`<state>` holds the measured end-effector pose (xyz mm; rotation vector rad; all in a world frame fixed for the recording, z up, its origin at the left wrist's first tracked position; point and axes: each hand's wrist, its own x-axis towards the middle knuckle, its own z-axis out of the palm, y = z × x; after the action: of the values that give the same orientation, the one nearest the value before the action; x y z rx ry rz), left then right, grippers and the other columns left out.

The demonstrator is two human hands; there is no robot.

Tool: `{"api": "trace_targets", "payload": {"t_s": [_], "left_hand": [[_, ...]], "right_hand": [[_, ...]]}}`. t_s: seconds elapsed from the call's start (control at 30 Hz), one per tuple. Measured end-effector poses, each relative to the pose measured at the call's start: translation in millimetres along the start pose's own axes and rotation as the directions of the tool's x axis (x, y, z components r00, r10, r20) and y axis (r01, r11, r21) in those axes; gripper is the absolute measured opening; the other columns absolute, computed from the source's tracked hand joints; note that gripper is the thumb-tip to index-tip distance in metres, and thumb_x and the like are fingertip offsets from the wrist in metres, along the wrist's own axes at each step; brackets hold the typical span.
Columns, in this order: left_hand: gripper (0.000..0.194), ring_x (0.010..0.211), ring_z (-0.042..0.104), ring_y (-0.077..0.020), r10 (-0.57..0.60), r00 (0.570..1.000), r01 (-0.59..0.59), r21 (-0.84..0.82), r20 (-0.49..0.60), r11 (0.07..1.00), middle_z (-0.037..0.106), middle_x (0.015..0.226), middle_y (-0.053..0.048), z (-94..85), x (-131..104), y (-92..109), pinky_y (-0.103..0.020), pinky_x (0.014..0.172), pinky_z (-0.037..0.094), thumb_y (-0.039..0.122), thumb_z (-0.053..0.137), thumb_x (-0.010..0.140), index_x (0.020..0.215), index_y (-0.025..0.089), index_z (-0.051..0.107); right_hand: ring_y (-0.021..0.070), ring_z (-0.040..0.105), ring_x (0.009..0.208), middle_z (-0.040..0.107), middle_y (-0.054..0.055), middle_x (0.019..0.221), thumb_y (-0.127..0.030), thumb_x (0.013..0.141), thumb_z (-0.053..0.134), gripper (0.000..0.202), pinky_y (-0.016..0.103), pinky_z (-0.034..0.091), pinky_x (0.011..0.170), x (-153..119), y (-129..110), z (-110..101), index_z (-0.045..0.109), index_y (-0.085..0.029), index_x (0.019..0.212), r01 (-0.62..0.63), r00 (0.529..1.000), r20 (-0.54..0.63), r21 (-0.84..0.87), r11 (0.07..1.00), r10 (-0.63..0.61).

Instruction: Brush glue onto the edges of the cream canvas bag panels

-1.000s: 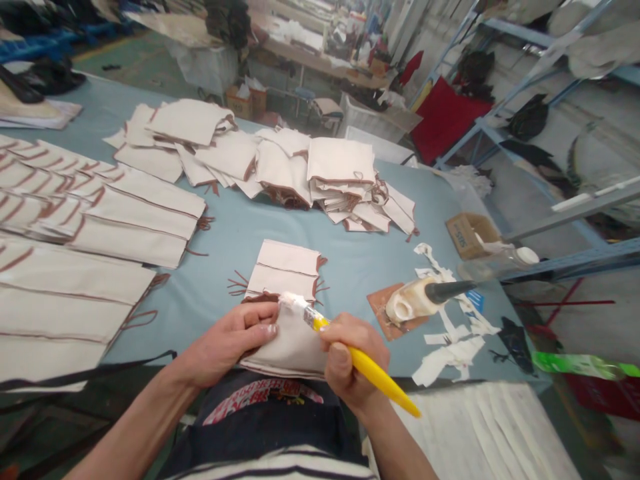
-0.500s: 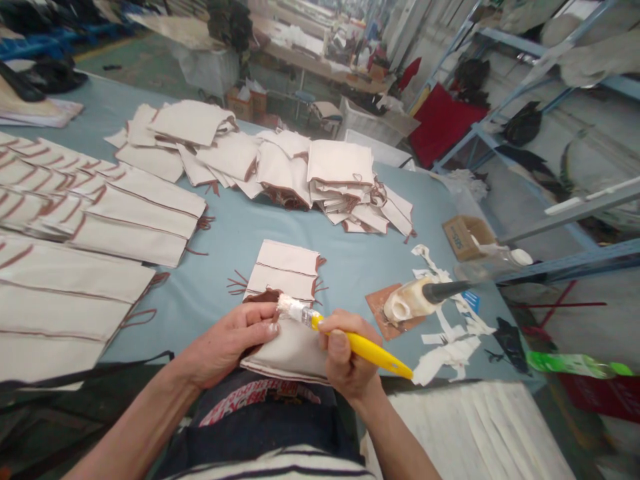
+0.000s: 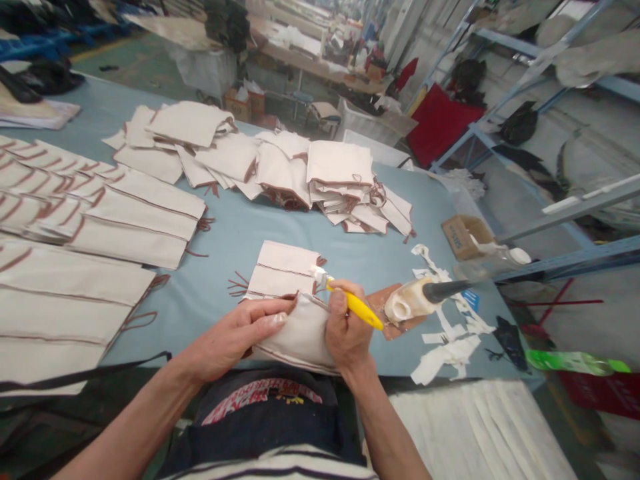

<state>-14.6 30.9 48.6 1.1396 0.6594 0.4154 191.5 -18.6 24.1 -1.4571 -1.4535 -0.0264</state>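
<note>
One blue table fills the view, with cream panels at the left and a heap of similar pieces along the far side. The pouch is at the near edge, held between both hands. The left hand is closed on its left end, thumb on top; the right hand is curled tight around the brush and also touches the pouch's right side. Beyond lies a flat piece with brown ties.

At the right, a cardboard box stands open with something pale inside. The cream bottle sits on a brown board, its round opening facing up — what it contains, I cannot tell.

The bristles have just left the pouch's brown edge — they are now raised beyond it, whitish at the tip, so that edge is probably between strokes.
</note>
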Motion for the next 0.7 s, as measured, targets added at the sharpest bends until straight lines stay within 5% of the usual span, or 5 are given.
{"api": "trace_targets", "payload": {"t_s": [0.1, 0.2, 0.4, 0.5, 0.7], "left_hand": [[0.033, 0.106, 0.063, -0.0245, 0.03, 0.997, -0.041, 0.172, 0.069, 0.984, 0.074, 0.104, -0.004, -8.8, -3, -3, -0.03, 0.092, 0.049, 0.043, 0.062, 0.096, 0.113, 0.018, 0.075], [0.027, 0.094, 0.064, -0.0213, 0.003, 0.998, -0.024, 0.351, 0.061, 0.936, 0.074, 0.102, -0.003, -9.2, -6, -9, -0.028, 0.083, 0.05, 0.038, 0.057, 0.098, 0.106, 0.016, 0.073], [0.029, 0.083, 0.065, -0.0171, 0.137, 0.985, -0.171, 0.557, 0.102, 0.813, 0.073, 0.091, 0.0, 5.2, -9, -7, -0.025, 0.078, 0.047, 0.026, 0.042, 0.102, 0.094, 0.018, 0.068], [0.027, 0.083, 0.064, -0.0163, 0.158, 0.985, -0.169, 0.63, 0.074, 0.758, 0.073, 0.091, 0.0, 5.6, -11, -13, -0.026, 0.08, 0.046, 0.024, 0.04, 0.104, 0.095, 0.019, 0.066], [0.029, 0.076, 0.059, -0.0172, 0.196, 0.98, -0.135, 0.784, 0.017, 0.606, 0.063, 0.078, -0.001, 0.6, -15, -34, -0.028, 0.072, 0.041, 0.02, 0.041, 0.102, 0.077, 0.02, 0.055]], "right_hand": [[0.0166, 0.066, 0.066, 0.071, 0.003, 0.08, -0.032, 0.107, 0.043, 0.025, 0.029, 0.053, 0.064, 14, 6, -5, 0.064, -0.019, 0.103, -0.123, 0.992, -0.037, -0.01, 0.992, 0.123], [0.0167, 0.062, 0.063, 0.067, 0.002, 0.075, -0.038, 0.107, 0.042, 0.031, 0.03, 0.051, 0.063, 24, 13, -4, 0.065, -0.018, 0.101, -0.192, 0.98, -0.052, -0.011, 0.981, 0.192], [0.0145, 0.063, 0.062, 0.065, -0.001, 0.07, -0.034, 0.106, 0.046, 0.025, 0.028, 0.052, 0.063, 21, 20, 1, 0.065, -0.018, 0.103, -0.182, 0.979, -0.082, 0.07, 0.981, 0.188], [0.0121, 0.058, 0.054, 0.059, -0.005, 0.064, -0.035, 0.106, 0.047, 0.025, 0.024, 0.049, 0.055, 16, 6, -13, 0.065, -0.02, 0.097, -0.199, 0.967, -0.114, 0.232, 0.952, 0.23], [0.009, 0.045, 0.041, 0.049, -0.008, 0.053, -0.031, 0.107, 0.048, 0.028, 0.02, 0.036, 0.041, -6, -33, -34, 0.065, -0.021, 0.087, -0.308, 0.951, 0.096, 0.409, 0.859, 0.295]]}}
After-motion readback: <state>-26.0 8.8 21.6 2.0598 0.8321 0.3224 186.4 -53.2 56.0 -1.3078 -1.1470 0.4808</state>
